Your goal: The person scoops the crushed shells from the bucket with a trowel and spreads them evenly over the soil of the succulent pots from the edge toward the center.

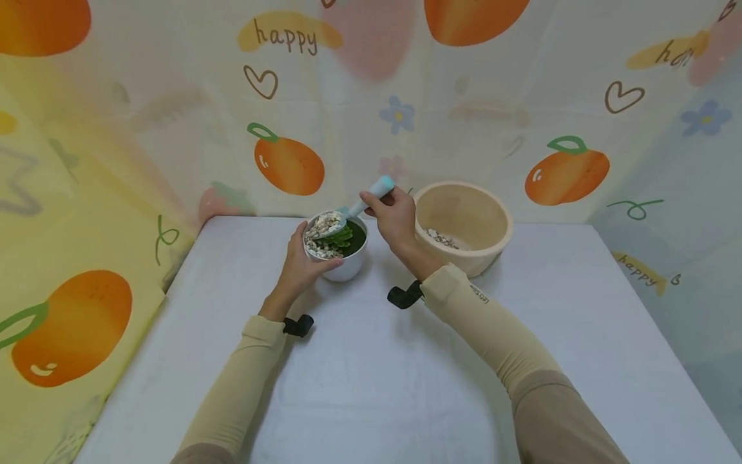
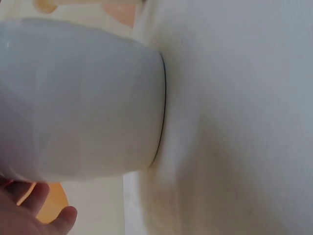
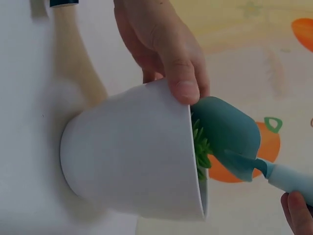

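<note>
A white plant pot (image 1: 344, 269) stands on the table, holding a green succulent (image 1: 341, 240), dark soil and pale pebbles (image 1: 315, 246) at its left side. My left hand (image 1: 300, 261) holds the pot from the left, thumb over the near rim. In my right hand (image 1: 397, 222) is the light-blue handle of a small trowel (image 1: 379, 188). Its teal scoop (image 3: 227, 134) tilts over the pot's mouth, with pebbles on it in the head view. The left wrist view shows mostly the pot's side (image 2: 83, 103).
To the right of the pot stands a cream-coloured tub (image 1: 464, 258) with some pebbles (image 1: 442, 239) on its bottom. A white cloth covers the table (image 1: 371, 386). Behind hangs a fruit-printed curtain (image 1: 359, 116).
</note>
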Available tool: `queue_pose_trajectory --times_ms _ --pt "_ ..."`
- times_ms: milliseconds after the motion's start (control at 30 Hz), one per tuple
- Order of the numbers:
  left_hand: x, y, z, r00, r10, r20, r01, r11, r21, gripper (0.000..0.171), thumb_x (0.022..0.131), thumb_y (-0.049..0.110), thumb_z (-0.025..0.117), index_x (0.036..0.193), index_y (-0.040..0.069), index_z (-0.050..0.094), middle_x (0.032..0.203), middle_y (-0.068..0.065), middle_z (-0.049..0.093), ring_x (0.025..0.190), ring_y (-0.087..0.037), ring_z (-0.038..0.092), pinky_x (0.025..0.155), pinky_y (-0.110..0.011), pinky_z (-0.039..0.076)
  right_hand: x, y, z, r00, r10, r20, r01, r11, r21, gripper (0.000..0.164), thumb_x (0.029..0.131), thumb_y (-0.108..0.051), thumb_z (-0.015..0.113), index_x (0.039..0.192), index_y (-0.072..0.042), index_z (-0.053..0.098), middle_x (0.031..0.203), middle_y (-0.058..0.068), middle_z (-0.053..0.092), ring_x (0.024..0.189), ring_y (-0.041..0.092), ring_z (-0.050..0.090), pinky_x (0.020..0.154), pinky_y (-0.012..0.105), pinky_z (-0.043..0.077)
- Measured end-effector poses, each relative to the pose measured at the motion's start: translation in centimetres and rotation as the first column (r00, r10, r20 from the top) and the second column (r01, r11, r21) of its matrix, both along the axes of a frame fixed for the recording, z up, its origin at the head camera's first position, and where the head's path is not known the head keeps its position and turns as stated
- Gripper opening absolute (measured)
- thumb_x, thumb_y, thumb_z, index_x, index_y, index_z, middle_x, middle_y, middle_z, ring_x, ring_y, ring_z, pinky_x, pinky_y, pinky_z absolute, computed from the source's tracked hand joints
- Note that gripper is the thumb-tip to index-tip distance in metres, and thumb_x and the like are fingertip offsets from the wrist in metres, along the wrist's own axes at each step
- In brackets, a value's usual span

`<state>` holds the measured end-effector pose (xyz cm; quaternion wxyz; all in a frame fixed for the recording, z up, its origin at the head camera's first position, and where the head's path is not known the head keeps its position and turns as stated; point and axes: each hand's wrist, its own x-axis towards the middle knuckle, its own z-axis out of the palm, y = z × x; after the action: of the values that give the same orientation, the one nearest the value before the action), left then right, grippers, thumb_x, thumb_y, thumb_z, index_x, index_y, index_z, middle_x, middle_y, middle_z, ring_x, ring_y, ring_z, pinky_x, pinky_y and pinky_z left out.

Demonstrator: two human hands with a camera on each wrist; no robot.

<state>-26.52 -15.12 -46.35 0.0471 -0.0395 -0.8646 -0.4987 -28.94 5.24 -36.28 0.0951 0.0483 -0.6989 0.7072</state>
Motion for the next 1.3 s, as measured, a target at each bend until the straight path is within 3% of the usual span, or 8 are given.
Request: queue_pose_trajectory --times_ms 200,400,567,900,1167,1300 --pt "-0.7 -1.0 0.7 0.998 -0.064 0.000 0.064 0.998 0.007 0.113 0.071 0.031 0.087 0.154 0.006 0.015 0.154 -0.022 0.025 0.143 -0.037 0.025 0.117 -0.058 0.023 0.0 -0.2 -0.2 1.000 0.016 0.007 -0.016 1.000 0.012 0.027 0.091 -0.014 0.069 0.109 0.005 0.063 0.109 0.023 0.068 0.104 0.030 0.069 0.082 0.025 0.058" --pt "-1.3 -1.5 0.6 0.994 -0.104 0.034 0.103 0.994 0.025 0.118 0.070 0.033 0.087 0.156 0.007 0.011 0.158 -0.020 0.022 0.146 -0.036 0.022 0.118 -0.059 0.020 0.3 -0.2 -0.6 1.000 0.013 -0.014 -0.012 1.000 0.027 0.027 0.092 -0.015 0.068 0.108 0.006 0.062 0.107 0.024 0.068 0.101 0.032 0.070 0.081 0.025 0.058" --pt "-1.2 -1.2 0.3 0.997 -0.076 0.030 0.074 0.995 0.062 0.118 0.069 0.033 0.088 0.156 0.008 0.011 0.158 -0.017 0.022 0.147 -0.033 0.022 0.119 -0.056 0.020 0.4 -0.3 -0.8 0.999 0.012 -0.031 -0.012 1.000 0.015 0.027 0.092 -0.014 0.068 0.107 0.007 0.062 0.108 0.025 0.068 0.102 0.032 0.070 0.081 0.024 0.058" --pt "-0.3 0.1 0.0 1.000 0.020 0.018 -0.020 1.000 0.024 0.119 0.069 0.042 0.086 0.156 0.010 0.012 0.157 -0.020 0.022 0.144 -0.035 0.024 0.116 -0.058 0.024 0.4 -0.1 0.0 0.994 -0.003 -0.112 0.007 0.999 0.037 0.024 0.090 -0.012 0.070 0.104 0.006 0.064 0.103 0.024 0.070 0.097 0.031 0.070 0.080 0.030 0.059" --pt "0.2 1.0 -0.1 0.994 0.064 -0.092 -0.061 0.998 0.035 0.112 0.069 0.037 0.087 0.152 0.006 0.020 0.150 -0.019 0.033 0.138 -0.034 0.032 0.114 -0.055 0.029 0.4 -0.1 -0.3 0.992 -0.011 -0.125 0.019 0.998 0.060 0.023 0.089 -0.014 0.071 0.101 0.004 0.064 0.099 0.023 0.069 0.093 0.030 0.070 0.080 0.030 0.059" --pt "0.3 0.7 -0.2 0.994 0.053 -0.093 -0.051 0.998 0.029 0.111 0.069 0.038 0.087 0.152 0.007 0.020 0.150 -0.018 0.032 0.137 -0.033 0.031 0.113 -0.055 0.029 0.5 -0.3 -1.0 0.992 -0.003 -0.123 0.011 0.998 0.061 0.023 0.090 -0.013 0.070 0.103 0.005 0.064 0.101 0.024 0.069 0.095 0.030 0.070 0.082 0.031 0.059"
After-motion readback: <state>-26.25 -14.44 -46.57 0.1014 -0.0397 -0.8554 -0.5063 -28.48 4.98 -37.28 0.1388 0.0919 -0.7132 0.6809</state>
